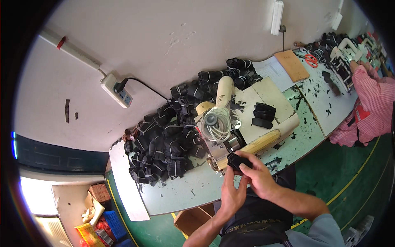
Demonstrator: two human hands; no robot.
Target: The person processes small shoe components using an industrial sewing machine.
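Fingers (242, 161) of my right hand (257, 175) pinch the small black folded fabric piece (238, 160) from above; my left hand (231, 193) cups below. Piece sits over the desk's near edge (181, 201), long axis pointing toward the cream winding machine (230, 136).

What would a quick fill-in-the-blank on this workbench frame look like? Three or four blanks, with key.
1. Both the left hand and the right hand grip one small ____-coloured fabric bundle.
2. The large heap of tied dark bundles lies to the person's ____ of the cream-coloured bench machine.
3. The coil of white cord sits on ____ of that machine.
4. The white power strip is mounted on the ____.

Missing words: black; left; top; wall
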